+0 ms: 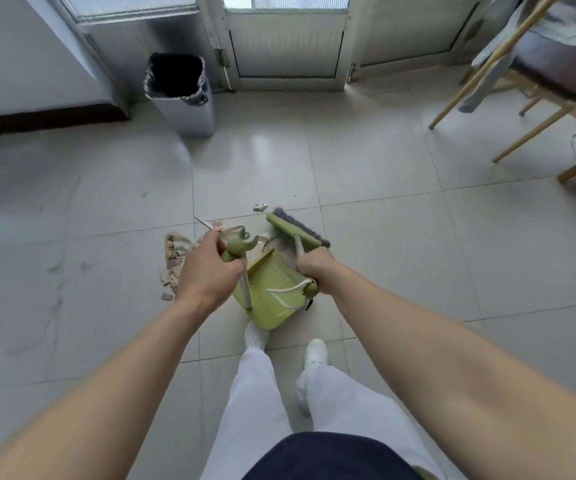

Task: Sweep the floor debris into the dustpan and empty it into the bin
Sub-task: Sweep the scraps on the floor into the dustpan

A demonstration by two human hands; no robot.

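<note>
My left hand (pixel 206 268) grips the upright handle of a green dustpan (pixel 269 289) that stands on the tiled floor in front of my feet. My right hand (pixel 317 270) grips the handle of a green broom; the broom head (pixel 297 230), with grey bristles, rests on the floor just beyond the pan's mouth. Torn paper scraps (pixel 175 258) lie to the left of the pan, partly hidden behind my left hand. A small crumpled piece (pixel 259 206) lies beyond the broom head. The bin (pixel 189 109), white with a black liner, stands open at the far left by the wall.
A wooden chair (pixel 536 98) with cloth draped on it stands at the far right. A white door (pixel 286 46) is straight ahead. A wall with a dark skirting (pixel 44 116) runs along the left. My white shoes (pixel 316 353) are just behind the dustpan.
</note>
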